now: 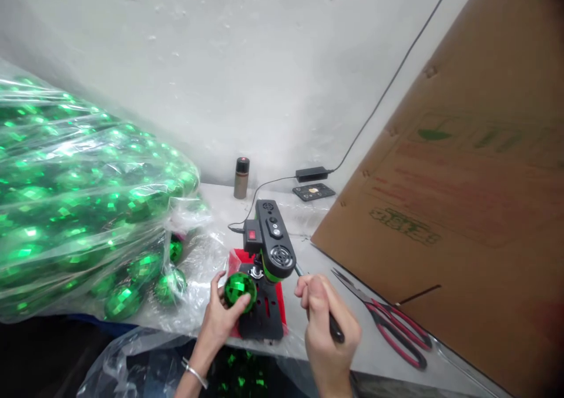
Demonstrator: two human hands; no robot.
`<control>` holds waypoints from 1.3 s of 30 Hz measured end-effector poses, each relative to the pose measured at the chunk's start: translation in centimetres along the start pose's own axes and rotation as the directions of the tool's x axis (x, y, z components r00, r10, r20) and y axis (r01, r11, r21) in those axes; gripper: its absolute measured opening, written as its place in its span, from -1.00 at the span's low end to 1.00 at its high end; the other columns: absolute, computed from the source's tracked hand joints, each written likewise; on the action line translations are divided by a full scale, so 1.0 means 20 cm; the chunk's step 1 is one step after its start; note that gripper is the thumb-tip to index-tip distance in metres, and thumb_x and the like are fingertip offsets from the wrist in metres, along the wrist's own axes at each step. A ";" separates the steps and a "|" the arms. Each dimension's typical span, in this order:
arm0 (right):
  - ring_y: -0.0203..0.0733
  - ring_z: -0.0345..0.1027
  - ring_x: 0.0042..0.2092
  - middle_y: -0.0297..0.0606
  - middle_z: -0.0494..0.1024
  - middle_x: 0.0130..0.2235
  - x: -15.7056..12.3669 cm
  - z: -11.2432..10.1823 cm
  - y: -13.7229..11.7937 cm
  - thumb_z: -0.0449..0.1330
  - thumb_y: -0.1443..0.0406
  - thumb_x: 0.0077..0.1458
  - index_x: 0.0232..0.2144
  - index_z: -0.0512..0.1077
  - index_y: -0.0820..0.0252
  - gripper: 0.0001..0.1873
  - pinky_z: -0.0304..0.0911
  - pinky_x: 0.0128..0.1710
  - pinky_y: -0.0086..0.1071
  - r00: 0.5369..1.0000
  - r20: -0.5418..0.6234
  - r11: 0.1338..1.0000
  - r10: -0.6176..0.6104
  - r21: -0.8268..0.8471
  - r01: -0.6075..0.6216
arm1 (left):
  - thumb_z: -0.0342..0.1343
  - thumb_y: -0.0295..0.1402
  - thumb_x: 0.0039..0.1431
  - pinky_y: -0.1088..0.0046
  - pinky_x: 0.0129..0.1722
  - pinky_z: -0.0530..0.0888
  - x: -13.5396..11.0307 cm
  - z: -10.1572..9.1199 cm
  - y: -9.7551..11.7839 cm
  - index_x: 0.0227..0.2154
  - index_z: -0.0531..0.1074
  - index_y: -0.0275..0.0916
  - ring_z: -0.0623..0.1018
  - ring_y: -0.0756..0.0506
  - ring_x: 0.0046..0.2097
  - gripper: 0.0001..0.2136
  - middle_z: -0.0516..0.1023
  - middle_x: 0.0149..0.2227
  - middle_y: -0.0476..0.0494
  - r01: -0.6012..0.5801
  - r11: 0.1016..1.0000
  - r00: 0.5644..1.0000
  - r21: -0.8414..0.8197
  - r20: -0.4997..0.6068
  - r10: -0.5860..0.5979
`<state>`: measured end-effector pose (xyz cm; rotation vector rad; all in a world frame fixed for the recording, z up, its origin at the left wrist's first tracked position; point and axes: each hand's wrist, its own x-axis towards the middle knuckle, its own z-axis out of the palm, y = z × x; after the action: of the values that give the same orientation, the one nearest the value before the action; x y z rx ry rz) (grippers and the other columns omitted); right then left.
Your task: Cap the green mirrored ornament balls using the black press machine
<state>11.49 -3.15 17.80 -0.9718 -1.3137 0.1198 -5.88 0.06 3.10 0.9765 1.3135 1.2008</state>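
A shiny green faceted ball (pixel 240 291) sits in the grasp of my left hand (pixel 222 313), thumb across its front. It is held over the black base plate (pixel 262 321) of a small bench drill press (pixel 275 239), just below and left of the machine's head. My right hand (pixel 328 321) is wrapped round the black-gripped feed lever (pixel 336 330), whose metal rod runs up toward the head. The drill bit is hidden behind the head, so I cannot tell whether it touches the ball. A red tray (pixel 281 304) shows around the base.
Clear plastic bags of green balls (pixel 88 198) fill the left. Red-and-black scissors (pixel 388 321) lie right of my right hand, beside a large cardboard box (pixel 462 181). Toward the wall are a brown bottle (pixel 241 178), a phone (pixel 314 192) and a power adapter (pixel 312 174) with its cable.
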 end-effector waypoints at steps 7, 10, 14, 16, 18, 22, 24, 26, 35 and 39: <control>-0.36 0.31 -0.47 -0.42 0.39 -0.48 -0.01 -0.01 0.00 0.05 0.37 0.53 -0.45 0.32 0.11 -0.59 0.19 -0.46 -0.46 0.999 0.031 1.000 -0.014 -0.006 0.015 | 0.43 -0.14 0.01 -0.08 0.29 0.57 -0.08 0.11 -0.07 0.28 0.41 -0.12 0.67 -0.43 0.24 -0.26 0.67 0.21 -0.32 -0.204 0.896 0.979 0.395 0.065 0.195; -0.35 0.32 -0.46 -0.42 0.39 -0.47 -0.01 -0.02 -0.01 0.05 0.38 0.53 -0.44 0.31 0.11 -0.61 0.20 -0.45 -0.46 0.999 0.042 0.999 -0.027 -0.015 0.028 | 0.41 -0.17 0.05 -0.13 0.35 0.53 -0.07 0.14 -0.11 0.27 0.43 -0.14 0.63 -0.45 0.30 -0.30 0.65 0.24 -0.33 -0.261 0.878 0.963 0.402 0.049 0.264; -0.37 0.32 -0.45 -0.42 0.38 -0.45 -0.02 -0.02 -0.01 0.03 0.42 0.52 -0.40 0.31 0.10 -0.64 0.21 -0.44 -0.48 0.998 0.059 0.999 -0.032 -0.022 0.034 | 0.39 -0.22 0.06 -0.24 0.34 0.52 -0.06 0.17 -0.12 0.25 0.45 -0.21 0.62 -0.49 0.29 -0.35 0.65 0.20 -0.39 -0.328 0.847 0.941 0.418 0.068 0.331; -0.39 0.31 -0.44 -0.43 0.37 -0.44 -0.02 -0.02 -0.01 0.03 0.43 0.52 -0.39 0.30 0.10 -0.64 0.22 -0.43 -0.50 0.998 0.061 0.999 -0.028 -0.022 0.030 | 0.41 -0.27 0.03 -0.25 0.31 0.54 -0.06 0.18 -0.10 0.24 0.45 -0.21 0.63 -0.49 0.26 -0.33 0.65 0.19 -0.39 -0.361 0.832 0.931 0.422 0.115 0.346; -0.40 0.32 -0.43 -0.44 0.36 -0.44 -0.02 -0.02 0.00 0.03 0.44 0.51 -0.39 0.29 0.10 -0.64 0.24 -0.41 -0.52 0.998 0.059 0.999 -0.024 -0.019 0.025 | 0.43 -0.31 -0.02 -0.22 0.29 0.56 -0.05 0.18 -0.07 0.24 0.46 -0.20 0.64 -0.47 0.23 -0.31 0.65 0.16 -0.37 -0.381 0.825 0.925 0.417 0.165 0.344; -0.40 0.33 -0.42 -0.44 0.37 -0.44 -0.02 -0.02 0.00 0.03 0.44 0.51 -0.39 0.29 0.09 -0.64 0.25 -0.41 -0.53 0.997 0.064 0.999 -0.041 -0.006 0.042 | 0.45 -0.29 -0.04 -0.21 0.31 0.53 -0.05 0.15 -0.06 0.22 0.48 -0.17 0.63 -0.48 0.24 -0.31 0.66 0.17 -0.34 -0.325 0.858 0.945 0.397 0.164 0.283; -0.40 0.34 -0.41 -0.44 0.38 -0.43 -0.02 -0.02 0.00 0.03 0.45 0.51 -0.39 0.29 0.09 -0.65 0.26 -0.40 -0.53 0.997 0.065 0.999 -0.048 -0.006 0.048 | 0.46 -0.21 -0.01 -0.20 0.35 0.50 -0.05 0.12 -0.08 0.26 0.46 -0.16 0.62 -0.47 0.28 -0.28 0.65 0.22 -0.35 -0.263 0.896 0.964 0.358 0.129 0.232; -0.41 0.34 -0.41 -0.45 0.38 -0.43 -0.02 -0.02 0.00 0.03 0.45 0.51 -0.37 0.30 0.09 -0.66 0.26 -0.39 -0.53 0.997 0.063 0.999 -0.041 -0.013 0.042 | 0.47 -0.11 0.03 -0.14 0.38 0.48 -0.04 0.09 -0.11 0.33 0.40 -0.15 0.61 -0.45 0.31 -0.22 0.64 0.26 -0.34 -0.184 0.938 0.982 0.293 0.104 0.160; -0.41 0.33 -0.41 -0.46 0.36 -0.44 -0.02 -0.01 -0.01 0.02 0.48 0.50 -0.39 0.26 0.09 -0.64 0.25 -0.39 -0.53 0.997 0.058 0.999 -0.052 -0.006 0.052 | 0.31 0.19 0.25 -0.06 0.49 0.38 -0.02 -0.03 -0.09 0.36 0.42 -0.21 0.47 -0.44 0.46 -0.22 0.54 0.41 -0.36 0.048 0.993 0.994 -0.105 0.103 -0.037; -0.40 0.34 -0.39 -0.44 0.36 -0.42 -0.03 -0.02 0.00 0.01 0.49 0.49 -0.38 0.25 0.08 -0.65 0.26 -0.37 -0.53 0.997 0.054 0.999 -0.051 0.006 0.051 | 0.35 0.16 0.19 -0.12 0.51 0.34 -0.03 0.01 -0.12 0.38 0.39 -0.20 0.45 -0.47 0.47 -0.18 0.52 0.41 -0.37 -0.076 0.993 0.994 0.090 0.085 0.068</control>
<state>11.52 -3.72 17.43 -0.9361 -1.3864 0.1110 -5.33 -0.94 0.88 1.1370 1.2882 1.1500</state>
